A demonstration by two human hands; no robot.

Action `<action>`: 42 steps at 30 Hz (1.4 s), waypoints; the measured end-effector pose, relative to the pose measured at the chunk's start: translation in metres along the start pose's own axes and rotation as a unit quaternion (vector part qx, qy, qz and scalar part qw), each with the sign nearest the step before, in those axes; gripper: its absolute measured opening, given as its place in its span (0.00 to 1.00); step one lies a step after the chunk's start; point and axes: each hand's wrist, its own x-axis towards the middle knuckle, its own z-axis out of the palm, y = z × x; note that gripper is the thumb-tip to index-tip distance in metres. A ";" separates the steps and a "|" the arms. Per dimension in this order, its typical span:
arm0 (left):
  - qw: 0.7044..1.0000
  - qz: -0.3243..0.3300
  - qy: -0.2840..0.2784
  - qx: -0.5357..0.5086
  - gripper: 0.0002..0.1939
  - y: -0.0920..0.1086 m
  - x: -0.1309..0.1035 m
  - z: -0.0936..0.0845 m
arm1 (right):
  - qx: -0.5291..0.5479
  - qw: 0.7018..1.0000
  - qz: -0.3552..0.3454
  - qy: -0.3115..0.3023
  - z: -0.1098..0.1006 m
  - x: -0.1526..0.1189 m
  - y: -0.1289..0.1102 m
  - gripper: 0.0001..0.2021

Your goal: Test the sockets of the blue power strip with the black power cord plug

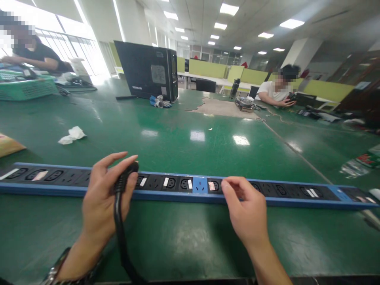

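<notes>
A long blue power strip [178,195] with black and blue socket modules lies across the green table in front of me. Several sockets carry small white or pinkish labels. My left hand [102,194] grips a black power plug [128,174] between thumb and fingers over the strip's left half. From the plug a thick black cable [120,229] runs down towards me. Over the strip, right of the blue socket module [200,185], is my right hand [247,206], its thumb and forefinger pinched together. Whether anything small is between those fingertips cannot be made out.
A black computer tower [145,71] stands at the back, with blue-and-white gloves [160,101] beside it. Crumpled tissue [73,135] lies at left, near a green basket [28,88]. A plastic bottle [360,162] lies at right. Two people sit across the table, back left and back right.
</notes>
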 end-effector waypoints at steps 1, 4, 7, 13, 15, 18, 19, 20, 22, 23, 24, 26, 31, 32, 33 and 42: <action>1.000 -0.016 -0.015 0.007 0.18 -0.006 0.002 -0.002 | -0.048 0.998 -0.024 0.032 -0.004 0.004 0.016 0.09; 0.991 -0.044 -0.123 -0.010 0.26 -0.022 0.000 -0.004 | -0.156 0.980 -0.107 0.065 -0.007 0.008 0.053 0.08; 0.981 -0.037 -0.189 -0.021 0.23 -0.029 -0.005 0.000 | -0.207 0.965 -0.145 0.065 -0.002 0.004 0.064 0.07; 0.970 0.047 -0.240 0.003 0.18 -0.027 0.003 0.007 | -0.227 0.959 -0.154 0.066 0.004 0.000 0.062 0.07; 0.966 0.061 -0.250 0.010 0.18 -0.031 0.005 0.006 | -0.227 0.958 -0.159 0.067 0.003 0.000 0.064 0.07; 0.965 0.072 -0.252 -0.013 0.17 -0.035 0.006 0.004 | -0.229 0.957 -0.164 0.074 0.004 -0.001 0.066 0.08; 0.970 0.064 -0.234 -0.032 0.16 -0.035 0.006 0.004 | -0.230 0.956 -0.166 0.078 0.005 -0.001 0.067 0.08; 0.978 0.045 -0.197 -0.054 0.15 -0.032 0.007 0.004 | -0.230 0.955 -0.167 0.082 0.006 -0.001 0.068 0.08; 0.992 0.001 -0.085 -0.098 0.15 -0.019 0.009 0.008 | -0.232 0.954 -0.168 0.090 0.008 0.000 0.069 0.08; 0.993 -0.010 -0.038 -0.115 0.16 -0.010 0.011 0.011 | -0.233 0.953 -0.167 0.094 0.009 0.000 0.069 0.07; 0.992 -0.004 -0.011 -0.128 0.16 0.001 0.013 0.017 | -0.233 0.953 -0.167 0.096 0.009 0.000 0.069 0.07; 0.985 0.062 -0.075 -0.145 0.15 0.022 0.020 0.033 | -0.235 0.953 -0.165 0.098 0.009 0.000 0.070 0.07; 0.931 0.163 -0.284 -0.160 0.13 0.048 0.036 0.079 | -0.244 0.950 -0.173 0.088 0.009 0.000 0.070 0.07; 0.922 0.163 -0.314 -0.157 0.12 0.048 0.038 0.085 | -0.245 0.950 -0.174 0.087 0.009 0.000 0.070 0.07; 0.915 0.158 -0.335 -0.157 0.12 0.046 0.038 0.088 | -0.244 0.950 -0.174 0.088 0.009 0.000 0.069 0.07; 0.914 0.117 -0.339 -0.190 0.12 0.032 0.034 0.079 | -0.243 0.951 -0.168 0.093 0.009 0.000 0.066 0.06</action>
